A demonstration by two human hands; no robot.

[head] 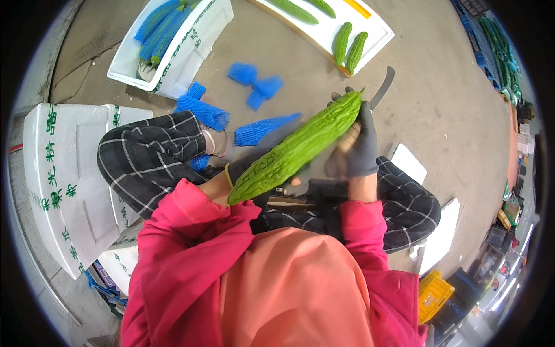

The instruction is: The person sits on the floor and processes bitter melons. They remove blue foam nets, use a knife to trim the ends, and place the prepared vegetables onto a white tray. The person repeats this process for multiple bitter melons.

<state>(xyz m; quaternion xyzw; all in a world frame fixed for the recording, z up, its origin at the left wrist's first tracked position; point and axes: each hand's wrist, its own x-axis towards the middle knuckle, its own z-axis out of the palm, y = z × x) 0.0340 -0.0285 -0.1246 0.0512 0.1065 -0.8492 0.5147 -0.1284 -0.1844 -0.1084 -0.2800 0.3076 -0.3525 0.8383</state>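
A long green bitter melon [295, 149] lies diagonally across both of my hands, its stem tip pointing up and to the right. My left hand [271, 143], in a grey glove with a yellow cuff edge, supports it from below and is largely hidden behind it. Around the stem end my right hand [364, 145] is closed, gloved in grey with bare fingertips and partly blurred. A curved knife blade [383, 86] sticks out past this hand; the handle is hidden. Beyond the melon, a blue foam net sleeve [264, 129] rests near the floor.
More blue net sleeves [201, 110] lie by my foot, and others [256, 82] appear blurred ahead. A foam box [190, 52] holds netted melons. Several bare melons lie on a white foam tray [377, 34]. Foam boxes [82, 173] stand left; a yellow crate [433, 295] is behind right.
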